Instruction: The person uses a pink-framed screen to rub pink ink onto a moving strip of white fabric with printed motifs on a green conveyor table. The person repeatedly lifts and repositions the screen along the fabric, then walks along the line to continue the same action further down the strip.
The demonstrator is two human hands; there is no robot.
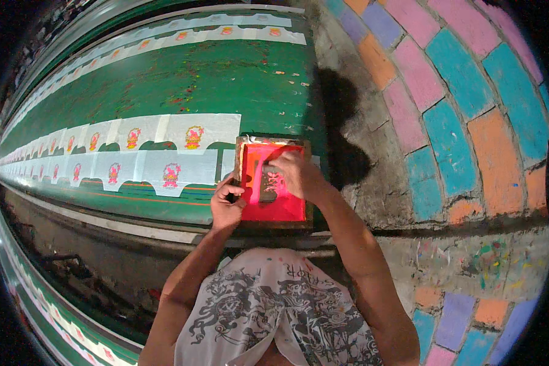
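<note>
A wooden-edged printing screen (307, 210) lies at the near right end of the green table, its inside covered in bright pink-red ink. My left hand (227, 204) grips the frame's left side, with the thumb and fingers bent over the wood. Inside the frame my right hand (299, 175) is closed, fingers curled around what looks like an ink-coated squeegee (258, 178), partly hidden by the hand. A dark stencil patch (273, 188) with a pink design shows beside it.
The long green table (226, 79) stretches far left. Two near rows of white fabric pieces (216, 125) carry pink, red and yellow prints; more rows lie along the far side. Right of the table is a floor of coloured blocks (451, 79). Another table (61, 323) with prints runs at the lower left.
</note>
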